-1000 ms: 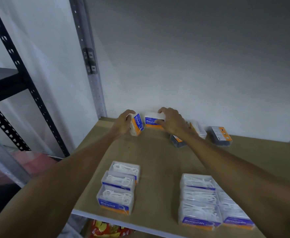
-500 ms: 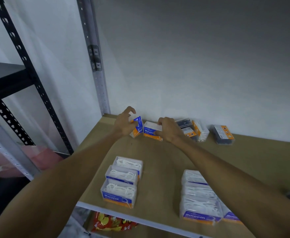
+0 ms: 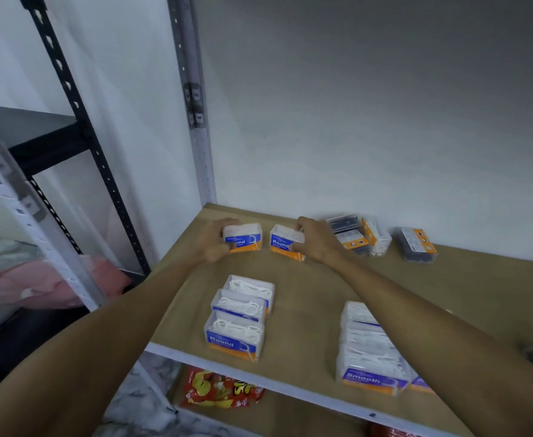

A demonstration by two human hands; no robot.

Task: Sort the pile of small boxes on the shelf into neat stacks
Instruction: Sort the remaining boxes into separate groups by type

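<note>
Now, two Round boxes (image 3: 246, 238), one each: left hand (image 3: 213, 243), right hand (image 3: 319, 241).

Back of the brown board shelf (image 3: 306, 279), two boxes side by side: the left clear plastic box (image 3: 246, 238) in the left hand (image 3: 213, 244), the right clear plastic box (image 3: 284, 242) gripped by the right hand (image 3: 318, 242). Right of them, against the wall, a jumbled heap of small boxes (image 3: 364, 234), then a lone dark plastic box (image 3: 418, 246) apart. Up front: a row of three clear boxes (image 3: 238, 313) left, a block of clear boxes (image 3: 369, 354) right. On the shelf below, a red snack bag (image 3: 221, 389).
</note>
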